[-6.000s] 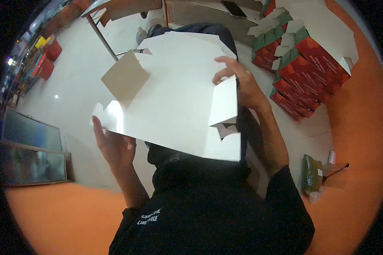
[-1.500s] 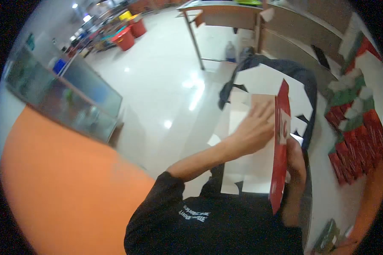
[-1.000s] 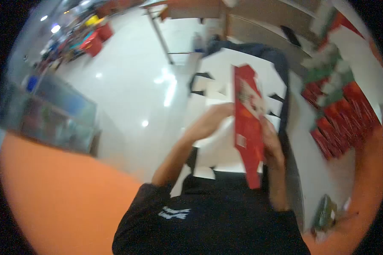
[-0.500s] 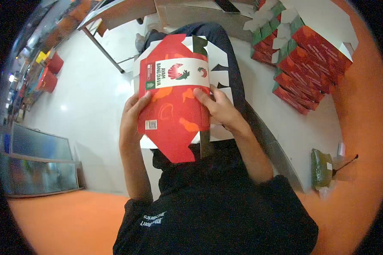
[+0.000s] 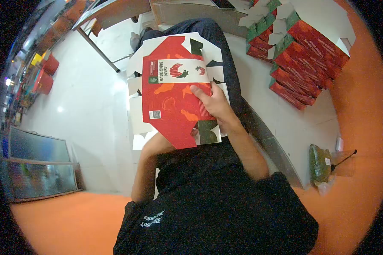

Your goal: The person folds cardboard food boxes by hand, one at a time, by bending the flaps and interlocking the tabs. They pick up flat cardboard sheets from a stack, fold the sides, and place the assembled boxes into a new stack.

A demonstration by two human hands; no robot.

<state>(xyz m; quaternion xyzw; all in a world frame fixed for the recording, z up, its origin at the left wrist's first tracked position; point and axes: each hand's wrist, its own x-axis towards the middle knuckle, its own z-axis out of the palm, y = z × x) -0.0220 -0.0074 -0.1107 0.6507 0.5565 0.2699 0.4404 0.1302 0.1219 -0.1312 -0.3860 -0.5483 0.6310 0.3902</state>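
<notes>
A red printed carton [image 5: 170, 95] with a white label band lies over my lap, its corner flaps spread. Beneath it, white unfolded cardboard [image 5: 136, 112] sticks out on several sides. My right hand [image 5: 212, 100] grips the carton's right edge, thumb on top of the printed face and fingers underneath. My left hand [image 5: 159, 143] reaches under the carton's lower end, where its fingers are hidden by the red panel. A dark green flap [image 5: 208, 132] shows at the lower right corner of the carton.
Stacks of red and green cartons [image 5: 304, 57] stand at the upper right. A green bag [image 5: 320, 163] lies on the floor at the right. A table [image 5: 110, 15] is at the upper left, red bins [image 5: 44, 80] farther left, and a glass-fronted cabinet [image 5: 38, 148] below them.
The carton turned from a steep, edge-on pose to lying with its printed face up. My left hand has left its left edge and moved beneath the lower end. My right hand still grips the right edge.
</notes>
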